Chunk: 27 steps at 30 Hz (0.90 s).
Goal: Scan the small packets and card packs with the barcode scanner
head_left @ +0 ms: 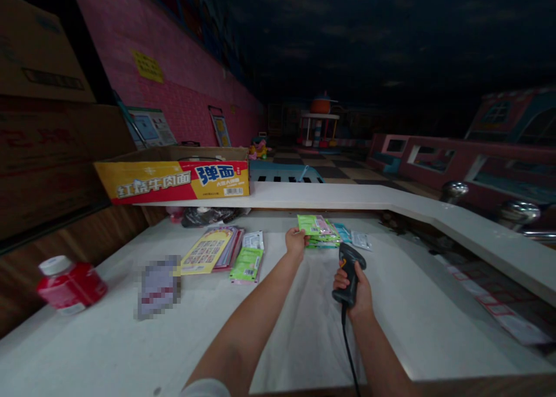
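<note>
Head view: person at a white counter, both arms out. The left hand is pinched on the near edge of the green packets, thumb on top and fingers under, as far as I can tell. The packets sit in a small stack at the far middle of the counter, just under the raised ledge. The right hand is wrapped tight round the handle of the scanner, with its head pointing up and forward at the stack and not touching it. The cable runs back along the right forearm.

Also on the counter: a small white packet just right of the stack, a lone green sachet and some booklets to the left, and a red bottle lying far left. A noodle carton sits on the ledge.

Judgement on doing this well: lift only the top packet and hold it flat, with the printed code facing the scanner head. Fingers should stay off the code. The scanner wants a little stand-off and a slight tilt to cut glare in this dim light. The cable needs slack so it doesn't drag on the packets.
</note>
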Each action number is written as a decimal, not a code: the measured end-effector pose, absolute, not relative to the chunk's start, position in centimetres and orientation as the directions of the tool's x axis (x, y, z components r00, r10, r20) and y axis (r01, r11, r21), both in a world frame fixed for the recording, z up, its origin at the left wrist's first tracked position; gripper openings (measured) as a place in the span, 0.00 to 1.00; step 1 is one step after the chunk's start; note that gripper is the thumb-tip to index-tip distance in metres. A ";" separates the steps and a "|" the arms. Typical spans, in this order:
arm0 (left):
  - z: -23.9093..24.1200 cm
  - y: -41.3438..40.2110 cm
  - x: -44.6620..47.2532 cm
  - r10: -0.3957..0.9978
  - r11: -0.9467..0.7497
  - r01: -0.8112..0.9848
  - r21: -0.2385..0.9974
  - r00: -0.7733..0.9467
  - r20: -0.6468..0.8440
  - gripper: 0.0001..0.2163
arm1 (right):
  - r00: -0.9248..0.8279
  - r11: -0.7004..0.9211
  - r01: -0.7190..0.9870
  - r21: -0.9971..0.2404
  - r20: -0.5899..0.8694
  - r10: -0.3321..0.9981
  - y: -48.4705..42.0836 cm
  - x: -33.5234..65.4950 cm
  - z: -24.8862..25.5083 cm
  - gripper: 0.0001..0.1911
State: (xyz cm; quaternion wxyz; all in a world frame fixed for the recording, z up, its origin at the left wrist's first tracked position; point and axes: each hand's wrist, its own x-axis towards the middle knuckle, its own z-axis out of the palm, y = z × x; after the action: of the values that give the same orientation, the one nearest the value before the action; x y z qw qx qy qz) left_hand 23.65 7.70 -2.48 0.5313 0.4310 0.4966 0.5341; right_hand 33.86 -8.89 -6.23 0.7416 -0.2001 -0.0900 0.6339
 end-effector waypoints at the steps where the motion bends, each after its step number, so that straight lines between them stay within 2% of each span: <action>1: -2.5 8.1 24.1 0.995 0.046 -0.100 0.994 -0.083 -0.054 0.03 | 0.180 0.116 -0.908 -0.402 -0.126 0.976 -8.9 33.8 -6.2 0.18; 6: -2.6 9.0 24.4 0.980 -0.003 0.121 0.993 -0.196 0.027 0.09 | 0.176 0.112 -0.895 -0.431 -0.111 0.978 -8.8 33.8 -6.1 0.18; 11: -2.6 8.8 23.6 0.974 -0.002 0.283 0.959 -0.216 0.065 0.12 | 0.185 0.116 -0.867 -0.484 -0.097 0.978 -8.8 33.8 -5.9 0.20; 15: -2.5 8.0 23.0 0.980 -0.034 0.393 0.919 -0.168 0.108 0.07 | 0.186 0.115 -0.872 -0.476 -0.105 0.977 -8.8 33.9 -6.0 0.19; 18: -2.3 6.2 21.4 0.972 -0.180 0.471 0.864 -0.051 0.230 0.04 | 0.173 0.107 -0.876 -0.471 -0.099 0.980 -8.9 33.9 -6.1 0.19; 21: -2.0 3.6 17.9 0.902 -0.407 0.616 0.675 0.152 0.405 0.05 | 0.169 0.108 -0.871 -0.479 -0.085 0.982 -9.1 34.0 -6.1 0.18; 23: -1.8 1.8 14.9 0.857 -0.468 0.730 0.498 0.238 0.457 0.08 | 0.159 0.103 -0.890 -0.444 -0.091 0.983 -9.3 33.9 -6.0 0.17; 27: -2.6 -0.7 9.3 0.878 -0.307 0.919 0.248 0.173 0.446 0.16 | 0.143 0.087 -0.928 -0.361 -0.132 0.981 -9.7 33.8 -5.8 0.16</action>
State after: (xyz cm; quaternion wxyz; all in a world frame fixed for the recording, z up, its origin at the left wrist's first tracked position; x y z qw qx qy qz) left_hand 9.34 -0.69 -2.57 -0.0390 0.7648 0.5874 0.2618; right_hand 33.80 -9.66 -5.84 0.7336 -0.1823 -0.0720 0.6507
